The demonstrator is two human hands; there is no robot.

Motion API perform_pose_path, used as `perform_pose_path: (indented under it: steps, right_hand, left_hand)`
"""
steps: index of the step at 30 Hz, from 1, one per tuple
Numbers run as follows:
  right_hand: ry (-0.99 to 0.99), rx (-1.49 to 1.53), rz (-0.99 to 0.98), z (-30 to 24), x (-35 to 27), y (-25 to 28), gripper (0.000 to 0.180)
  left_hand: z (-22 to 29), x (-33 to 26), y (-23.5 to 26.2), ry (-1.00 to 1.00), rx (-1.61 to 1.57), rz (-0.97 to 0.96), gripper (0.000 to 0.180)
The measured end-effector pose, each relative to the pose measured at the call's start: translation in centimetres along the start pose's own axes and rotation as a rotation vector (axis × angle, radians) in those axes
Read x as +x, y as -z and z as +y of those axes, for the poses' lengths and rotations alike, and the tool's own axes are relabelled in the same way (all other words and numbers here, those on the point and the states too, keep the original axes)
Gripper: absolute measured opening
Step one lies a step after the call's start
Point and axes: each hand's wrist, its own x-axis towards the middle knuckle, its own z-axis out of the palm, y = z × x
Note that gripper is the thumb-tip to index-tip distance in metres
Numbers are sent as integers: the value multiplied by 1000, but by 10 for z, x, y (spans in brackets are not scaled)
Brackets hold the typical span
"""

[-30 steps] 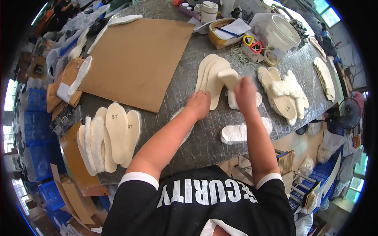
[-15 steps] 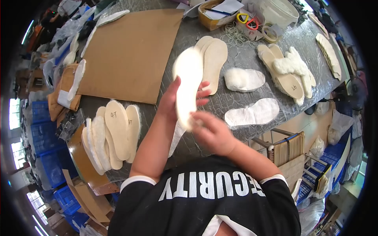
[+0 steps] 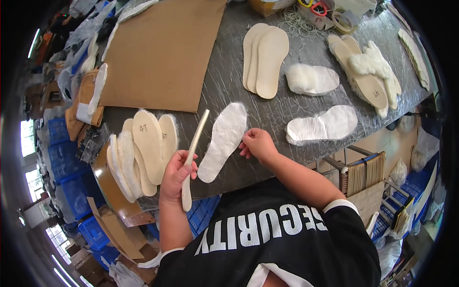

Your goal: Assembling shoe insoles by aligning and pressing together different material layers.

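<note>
My left hand [image 3: 178, 176] is closed round a cream insole [image 3: 195, 142], held edge-on so that only its thin side shows. Right of it a white, fuzzy-edged insole [image 3: 224, 138] lies slantwise on the table. At that piece's right edge my right hand [image 3: 259, 146] has its fingers curled in, the tips pinched against the rim. Left of my left hand lies a group of cream insoles with fleecy edges [image 3: 148, 143], some with handwritten marks. Beyond both hands, plain cream insoles [image 3: 272, 62] overlap in a row.
On the dark table [image 3: 229, 76], a brown cardboard sheet [image 3: 162, 57] lies far left. Towards the right are a slipper with a fluffy upper [image 3: 313, 80], another white insole [image 3: 325, 124] and sandal-like pieces with fleece straps [image 3: 368, 71]. Rubber bands [image 3: 301, 23] and tape [image 3: 345, 22] lie at the back.
My left hand has moved down and left, turning the cream insole from face-on to edge-on. My right hand has left that insole for the white one's edge. The view has shifted.
</note>
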Motion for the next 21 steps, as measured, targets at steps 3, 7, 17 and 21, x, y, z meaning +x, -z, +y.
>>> perform_pose_path:
  steps: [3, 7, 17, 21]
  right_hand:
    - [-39, 52, -13, 17, -20, 9, 14]
    - [-260, 112, -115, 30, -51, 36, 20]
    - [-255, 0, -248, 23, -68, 52, 32]
    - [-217, 218, -371, 61, -65, 45, 26]
  left_hand:
    - [-13, -4, -1, -7, 153, 46, 51]
    - [-23, -1, -12, -272, 842, -35, 57]
    - [-27, 26, -68, -379, 1278, -111, 93]
    - [-21, 28, -66, -334, 1255, -76, 90]
